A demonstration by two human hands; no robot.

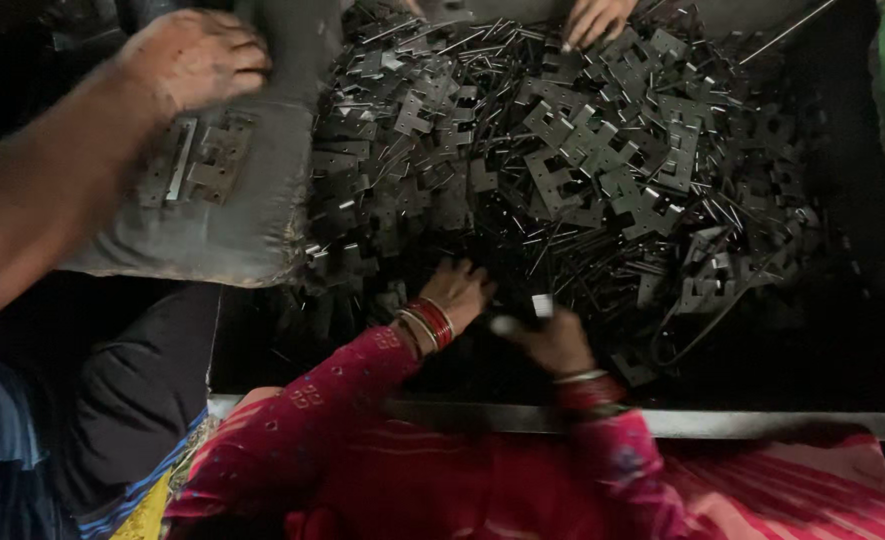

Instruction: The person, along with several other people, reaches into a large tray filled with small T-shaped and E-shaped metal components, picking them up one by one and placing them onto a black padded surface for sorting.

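Grey stamped metal brackets (562, 170) are heaped all over the dark table (842, 330), mixed with thin metal pins (572, 255). The left hand (457, 292) rests on the near edge of the heap, fingers curled into the pieces, though I can't tell if it's actually gripping one. The right hand (552, 340) pinches a small pale piece (542, 305) just beside it. Someone else's hand (197, 60) presses on a grey pad (252, 220) carrying a few brackets.

Your right hand (552, 340) was blurred, so whatever small pale piece (541, 305) its fingers pinched couldn't be made out. A co-worker's hand (594, 18) was cut off by the top edge. Shadow swallowed the metal brackets (562, 170) nearest your left hand (457, 290).
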